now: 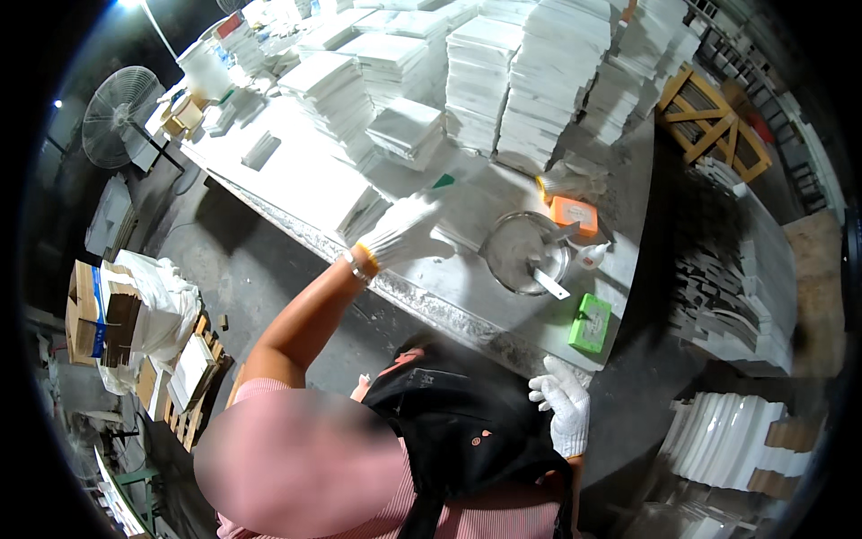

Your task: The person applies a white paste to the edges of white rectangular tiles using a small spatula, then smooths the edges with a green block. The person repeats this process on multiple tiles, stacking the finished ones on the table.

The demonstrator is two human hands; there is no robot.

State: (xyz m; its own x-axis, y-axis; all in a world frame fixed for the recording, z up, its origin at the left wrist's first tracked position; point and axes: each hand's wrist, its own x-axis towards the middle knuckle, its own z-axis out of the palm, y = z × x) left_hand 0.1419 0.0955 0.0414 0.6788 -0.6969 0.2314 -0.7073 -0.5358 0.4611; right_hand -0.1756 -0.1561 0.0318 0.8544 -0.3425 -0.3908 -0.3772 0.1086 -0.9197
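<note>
My left hand (409, 229), in a white knit glove with a yellow cuff, reaches over the worktable (476, 314). Its fingers are stretched out, the thumb apart, and nothing shows in its grasp. Just past the fingertips lies a small green piece (444, 181). To the right stands a round bowl (512, 244) of greyish-white paste, with a white-handled spatula (550, 286) leaning in it. My right hand (564, 409), also gloved, hangs beside the table's near corner, fingers loosely bent and apart, with nothing visible in it. Nearest to it is a green box (590, 323).
An orange box (575, 216), a small white bottle (591, 257) and a loose glove (579, 180) surround the bowl. Tall stacks of white marble tiles (552, 81) line the table's far side. A fan (121, 117) and a loaded pallet (208, 377) stand left; more stacked pieces (736, 269) stand right.
</note>
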